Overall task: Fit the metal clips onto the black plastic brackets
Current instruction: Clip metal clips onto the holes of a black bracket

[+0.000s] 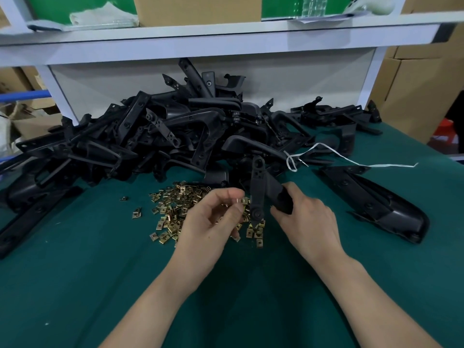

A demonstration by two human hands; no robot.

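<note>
My right hand (pixel 305 219) grips a black plastic bracket (pixel 258 187) by its thick end, its flat arm standing nearly upright above the green table (pixel 100 272). My left hand (pixel 213 219) pinches a small brass-coloured metal clip (pixel 238 200) between thumb and fingers, just left of the bracket's lower tab. A loose heap of metal clips (pixel 173 209) lies on the table under and left of both hands. A big pile of black brackets (pixel 155 136) fills the back of the table.
A single bracket (pixel 376 204) lies to the right of my hands. A white string (pixel 351 159) trails across the table's right side. A white shelf (pixel 200 38) with cardboard boxes hangs above the pile. Cardboard boxes (pixel 421 84) stand at the right.
</note>
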